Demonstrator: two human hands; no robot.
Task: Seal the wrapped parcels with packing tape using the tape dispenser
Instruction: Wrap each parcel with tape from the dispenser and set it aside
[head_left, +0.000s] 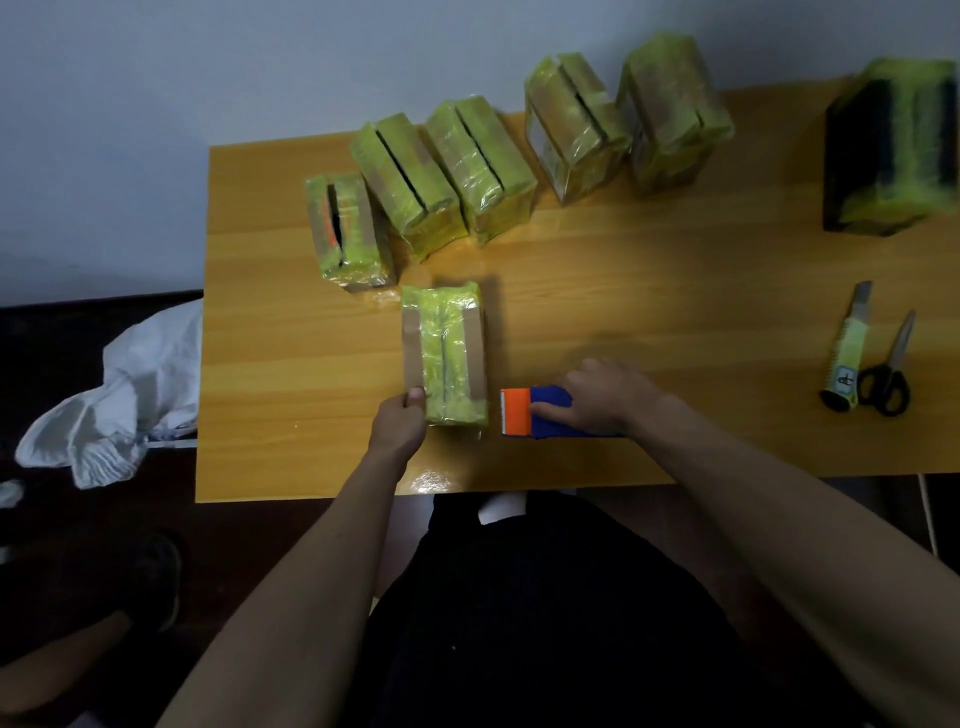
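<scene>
Wooden table (623, 291) with a row of green-wrapped parcels (452, 171) along its far edge, set back, apparently to leave working room in front. One parcel (444, 358) lies flat near the front edge, bearing two brown tape strips along its top. The left hand (400, 423) grips its near left corner, thumb on top, probably to steady it for taping. Just right of it, not touching, the tape dispenser (535, 413) rests on the table; the right hand (597, 395) is curled over its blue body. A box cutter (847, 348) and scissors (888, 374) lie well apart, far right.
</scene>
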